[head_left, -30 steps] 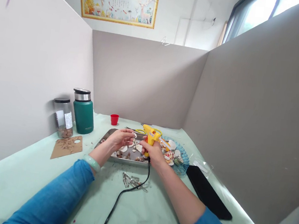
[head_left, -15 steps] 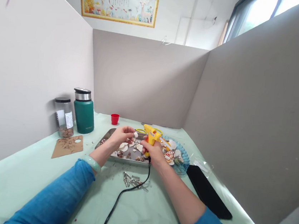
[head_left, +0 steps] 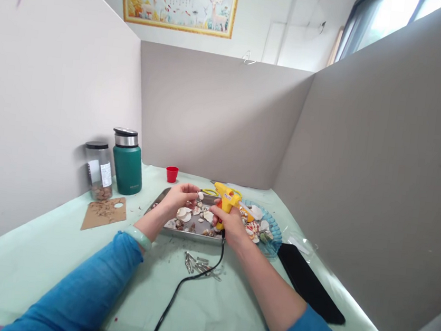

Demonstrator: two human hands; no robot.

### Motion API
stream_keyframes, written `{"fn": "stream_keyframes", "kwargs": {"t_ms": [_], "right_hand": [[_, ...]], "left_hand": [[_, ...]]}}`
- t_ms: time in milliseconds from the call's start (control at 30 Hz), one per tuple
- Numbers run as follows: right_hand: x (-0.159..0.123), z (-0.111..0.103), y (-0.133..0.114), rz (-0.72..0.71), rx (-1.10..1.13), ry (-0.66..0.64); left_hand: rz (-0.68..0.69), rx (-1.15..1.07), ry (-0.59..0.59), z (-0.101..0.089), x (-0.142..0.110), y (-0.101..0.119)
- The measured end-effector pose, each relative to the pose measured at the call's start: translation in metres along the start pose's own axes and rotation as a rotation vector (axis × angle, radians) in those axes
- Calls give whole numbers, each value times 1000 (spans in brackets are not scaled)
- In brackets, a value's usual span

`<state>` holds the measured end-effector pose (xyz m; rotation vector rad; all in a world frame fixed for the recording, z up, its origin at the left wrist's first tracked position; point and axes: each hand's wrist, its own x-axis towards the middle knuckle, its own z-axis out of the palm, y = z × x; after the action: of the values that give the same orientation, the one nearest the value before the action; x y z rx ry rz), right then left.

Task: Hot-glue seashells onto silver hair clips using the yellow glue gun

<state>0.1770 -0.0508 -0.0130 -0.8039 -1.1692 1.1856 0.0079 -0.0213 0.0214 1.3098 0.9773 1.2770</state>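
Observation:
My right hand [head_left: 230, 222] is wrapped round the handle of a yellow hot glue gun [head_left: 228, 198], its nozzle pointing up and to the left. From the handle's bottom a black cord [head_left: 187, 280] runs down toward me. My left hand [head_left: 178, 201] pinches a small white seashell [head_left: 200, 195] at its fingertips, a short way left of the nozzle. Both hands are over a metal tray [head_left: 192, 236] of shells. To the right of the gun, a blue glass plate [head_left: 275, 238] carries more shells and is partly hidden by my right hand.
Metal clips [head_left: 197, 264] lie in front of the tray. Yellow-handled scissors [head_left: 210, 191] are behind it, near a red cup [head_left: 171, 174]. At left stand a green bottle [head_left: 127, 170] and a jar [head_left: 99, 173], beside brown cardboard [head_left: 104, 213]. A black slab [head_left: 310, 284] lies right.
The whole view has shifted slightly, with things now a little further right and higher. Both hands keep their grips on the seashell and the glue gun, in nearly the same place.

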Motion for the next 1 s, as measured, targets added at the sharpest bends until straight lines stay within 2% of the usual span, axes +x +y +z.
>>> {"fn": "stream_keyframes", "kwargs": {"t_ms": [133, 467, 1000], "right_hand": [[1, -1, -1, -1, 43, 24], [3, -4, 3, -8, 92, -16], [1, -1, 2, -4, -11, -25]], "left_hand": [[-15, 1, -8, 0, 0, 0], [-37, 20, -29, -1, 0, -1], [-18, -22, -115, 2, 0, -5]]}}
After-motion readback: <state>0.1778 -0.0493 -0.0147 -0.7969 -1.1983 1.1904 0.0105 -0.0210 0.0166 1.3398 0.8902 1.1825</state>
